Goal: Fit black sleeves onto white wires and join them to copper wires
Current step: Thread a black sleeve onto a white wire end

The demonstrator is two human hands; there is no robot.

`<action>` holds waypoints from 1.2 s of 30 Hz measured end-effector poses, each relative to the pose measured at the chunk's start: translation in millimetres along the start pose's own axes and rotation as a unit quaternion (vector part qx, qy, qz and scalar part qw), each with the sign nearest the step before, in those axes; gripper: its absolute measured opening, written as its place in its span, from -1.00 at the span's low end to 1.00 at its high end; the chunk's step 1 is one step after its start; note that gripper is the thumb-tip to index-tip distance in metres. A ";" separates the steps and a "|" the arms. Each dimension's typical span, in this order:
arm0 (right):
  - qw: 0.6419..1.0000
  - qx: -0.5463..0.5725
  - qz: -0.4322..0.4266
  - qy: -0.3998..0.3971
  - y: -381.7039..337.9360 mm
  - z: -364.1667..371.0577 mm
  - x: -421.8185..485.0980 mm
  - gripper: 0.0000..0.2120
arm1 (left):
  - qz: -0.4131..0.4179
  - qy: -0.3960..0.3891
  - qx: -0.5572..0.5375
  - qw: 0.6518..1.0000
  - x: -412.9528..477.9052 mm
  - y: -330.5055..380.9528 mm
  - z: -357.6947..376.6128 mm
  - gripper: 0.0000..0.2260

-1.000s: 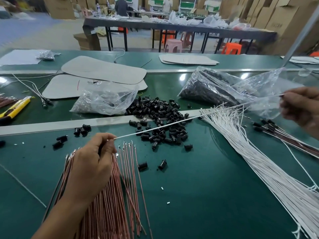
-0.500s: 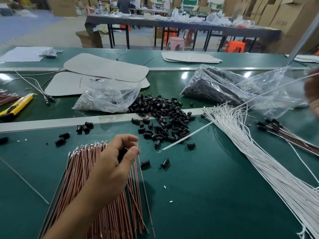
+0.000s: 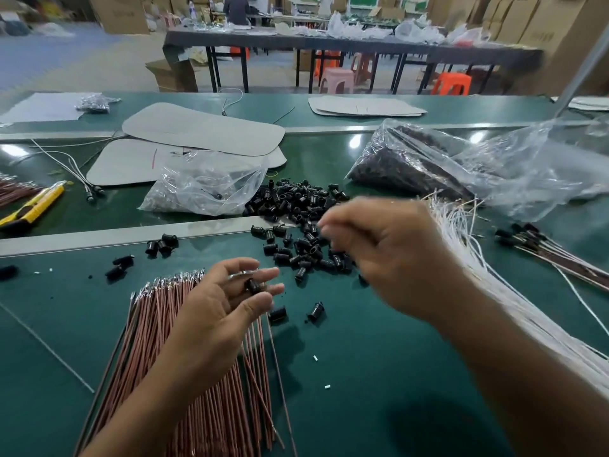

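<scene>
Left hand (image 3: pixel 227 305), lower centre over the copper wires (image 3: pixel 197 384), pinches one black sleeve (image 3: pixel 253 286) between thumb and fingertips. Right hand (image 3: pixel 392 255), mid-frame and partly covering the sleeve pile (image 3: pixel 296 206), is blurred with fingers curled, so I cannot tell whether it holds a white wire. White wires (image 3: pixel 487 291) lie fanned along the right of the counter (image 3: pixel 362 374). Judged step is sleeving a white wire end, and the next move calls for bringing one wire tip to the sleeve's bore, lined up square, before pushing through.
</scene>
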State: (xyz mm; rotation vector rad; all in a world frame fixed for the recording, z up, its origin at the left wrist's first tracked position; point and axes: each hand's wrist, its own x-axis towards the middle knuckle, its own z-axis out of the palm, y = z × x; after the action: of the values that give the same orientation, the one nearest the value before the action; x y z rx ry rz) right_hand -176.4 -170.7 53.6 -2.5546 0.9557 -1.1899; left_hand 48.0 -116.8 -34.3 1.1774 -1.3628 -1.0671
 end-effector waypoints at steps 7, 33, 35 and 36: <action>0.989 0.034 0.091 -0.113 22.3 74.2 -41.1 -0.76 | 0.072 0.031 0.144 0.986 -3.3 -1.6 -4.2 -0.83; 0.993 0.080 0.063 -0.053 19.6 76.9 -48.8 -0.96 | 0.043 0.008 0.017 0.999 -3.7 -11.4 6.4 -0.77; 0.993 0.091 0.060 -0.052 19.6 77.8 -49.4 -0.96 | 0.049 0.011 0.015 0.999 -4.0 -10.7 7.4 -0.78; 0.993 0.090 0.060 -0.048 20.0 77.6 -49.6 -0.96 | 0.052 0.012 0.015 0.998 -3.8 -10.4 7.9 -0.79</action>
State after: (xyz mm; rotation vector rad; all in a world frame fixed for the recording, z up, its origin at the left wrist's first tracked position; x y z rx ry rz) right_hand -152.7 -164.7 -37.3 -2.3559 0.9212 -1.0577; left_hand 41.4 -114.3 -45.9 1.1254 -1.4104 -0.9598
